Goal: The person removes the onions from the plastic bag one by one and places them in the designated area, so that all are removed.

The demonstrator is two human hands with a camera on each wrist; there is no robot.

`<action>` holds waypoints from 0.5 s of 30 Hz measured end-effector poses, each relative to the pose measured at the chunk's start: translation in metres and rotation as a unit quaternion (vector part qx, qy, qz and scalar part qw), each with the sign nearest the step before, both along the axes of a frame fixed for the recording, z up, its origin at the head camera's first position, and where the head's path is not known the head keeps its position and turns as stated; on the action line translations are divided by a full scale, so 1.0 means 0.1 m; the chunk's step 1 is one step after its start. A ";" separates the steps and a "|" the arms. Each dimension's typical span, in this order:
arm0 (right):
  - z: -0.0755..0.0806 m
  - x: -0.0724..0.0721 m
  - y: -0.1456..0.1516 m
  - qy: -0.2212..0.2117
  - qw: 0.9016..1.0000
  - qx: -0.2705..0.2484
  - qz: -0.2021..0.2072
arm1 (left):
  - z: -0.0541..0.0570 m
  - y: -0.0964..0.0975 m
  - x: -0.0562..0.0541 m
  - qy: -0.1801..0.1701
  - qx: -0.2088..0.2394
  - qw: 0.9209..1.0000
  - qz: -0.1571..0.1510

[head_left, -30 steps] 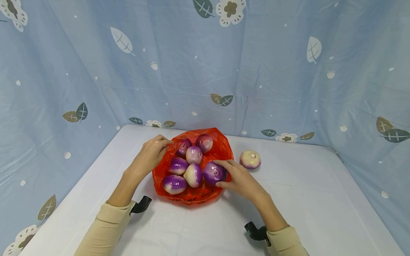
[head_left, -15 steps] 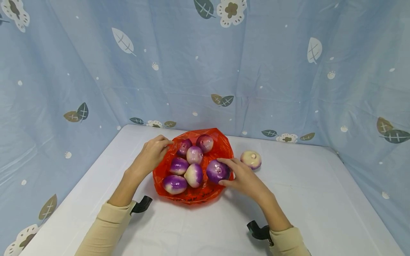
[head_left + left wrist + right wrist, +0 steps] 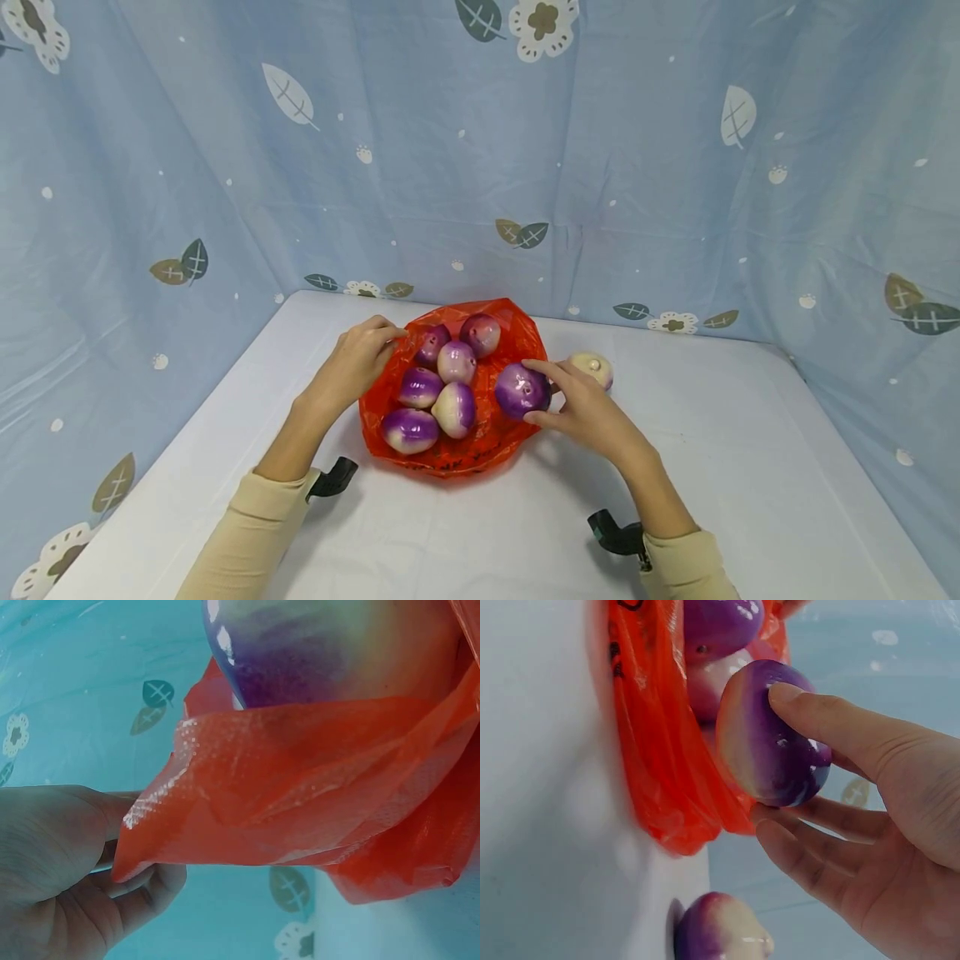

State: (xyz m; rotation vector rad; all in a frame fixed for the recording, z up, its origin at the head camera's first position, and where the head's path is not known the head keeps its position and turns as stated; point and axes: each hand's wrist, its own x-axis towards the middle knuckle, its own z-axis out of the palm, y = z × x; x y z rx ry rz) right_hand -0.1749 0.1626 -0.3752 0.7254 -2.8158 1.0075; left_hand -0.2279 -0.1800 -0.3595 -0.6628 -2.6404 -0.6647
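Note:
A red plastic bag (image 3: 491, 446) lies spread wide on the table, with several purple-and-white onions (image 3: 457, 363) inside. My left hand (image 3: 358, 358) pinches the bag's left rim; the left wrist view shows the red film (image 3: 247, 795) between thumb and fingers. Over the bag's right side, my right hand (image 3: 581, 408) holds a purple onion (image 3: 522, 391) between thumb and fingertips. In the right wrist view this onion (image 3: 772, 735) is raised level with the bag's mouth, apart from the other onions.
A single pale onion (image 3: 592, 368) sits on the white table (image 3: 720, 433) to the right of the bag, partly behind my right hand. A blue patterned curtain (image 3: 420, 200) hangs round the table's back and sides.
My right hand has moved right and slightly away from me, lifting the onion from among the others towards the bag's right rim. The left hand has stayed at the bag's left rim.

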 end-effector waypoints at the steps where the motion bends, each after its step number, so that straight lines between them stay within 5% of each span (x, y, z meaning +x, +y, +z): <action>1: 0.01 0.00 0.02 0.002 1.000 -0.001 -0.002 | 0.00 0.00 0.00 0.000 0.000 1.000 0.000; 15: 0.08 -0.04 0.24 0.005 1.000 -0.027 -0.014 | 0.00 0.01 0.01 -0.004 0.001 1.000 0.001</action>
